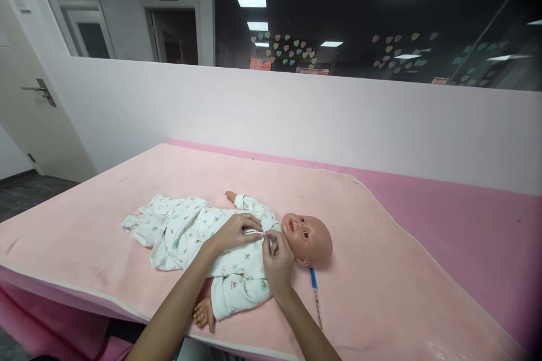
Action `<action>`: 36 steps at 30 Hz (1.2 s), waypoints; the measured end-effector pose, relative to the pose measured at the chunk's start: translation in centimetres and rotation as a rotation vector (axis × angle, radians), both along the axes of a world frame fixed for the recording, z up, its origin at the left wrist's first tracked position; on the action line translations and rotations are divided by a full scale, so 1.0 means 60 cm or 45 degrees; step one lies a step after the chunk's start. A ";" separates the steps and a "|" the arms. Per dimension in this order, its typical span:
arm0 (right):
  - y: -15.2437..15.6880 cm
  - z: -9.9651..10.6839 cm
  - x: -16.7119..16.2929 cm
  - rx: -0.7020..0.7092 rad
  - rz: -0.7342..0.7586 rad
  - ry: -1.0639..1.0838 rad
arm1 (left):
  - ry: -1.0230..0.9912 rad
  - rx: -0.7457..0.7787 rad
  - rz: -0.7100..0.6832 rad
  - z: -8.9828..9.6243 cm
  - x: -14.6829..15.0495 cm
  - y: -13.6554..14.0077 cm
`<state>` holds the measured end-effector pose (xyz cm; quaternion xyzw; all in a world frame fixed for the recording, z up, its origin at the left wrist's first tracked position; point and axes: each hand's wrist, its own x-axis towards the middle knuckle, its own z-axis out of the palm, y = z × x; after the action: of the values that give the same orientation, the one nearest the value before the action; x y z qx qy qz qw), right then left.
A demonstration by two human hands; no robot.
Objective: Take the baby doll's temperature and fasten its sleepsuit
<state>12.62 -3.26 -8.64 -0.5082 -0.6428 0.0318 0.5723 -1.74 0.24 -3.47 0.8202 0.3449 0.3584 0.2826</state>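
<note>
A baby doll (311, 240) lies on its back, head to the right, dressed in a white printed baby romper (175, 231). My left hand (239, 231) rests on the doll's chest, its fingertips pinching the romper's front edge. Right beside it, near the doll's neck, my right hand (277, 259) is closed with thumb and finger pinching the same cloth. The fingertips of both hands nearly meet, and a small white bit of fabric shows between them. Whether a fastener is there, I cannot tell. The doll's bare hands stick out of both sleeves; the romper's legs lie loose to the left.
A pink padded mat (393, 282) covers the table. A thin strip with a blue end (313, 277) lies below the doll's head, partly behind my right forearm. Behind the table stands a white low wall (296, 118) with dark glass above. At far left is a door (38, 96).
</note>
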 end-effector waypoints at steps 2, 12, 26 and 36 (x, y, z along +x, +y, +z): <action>0.001 -0.001 0.000 -0.015 -0.010 -0.003 | 0.023 -0.004 -0.006 0.003 0.001 -0.002; 0.000 -0.001 0.001 -0.045 0.012 -0.029 | 0.043 -0.112 -0.056 0.009 0.001 -0.007; -0.001 0.007 0.004 -0.045 0.112 -0.100 | -0.112 -0.222 -0.046 0.005 0.000 -0.009; 0.010 0.008 0.004 -0.115 0.024 -0.341 | -0.104 -0.155 0.086 0.001 0.002 -0.008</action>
<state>12.88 -2.67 -8.18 -0.5269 -0.7163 -0.0020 0.4575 -1.62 -0.22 -3.41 0.7742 0.3815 0.3792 0.3334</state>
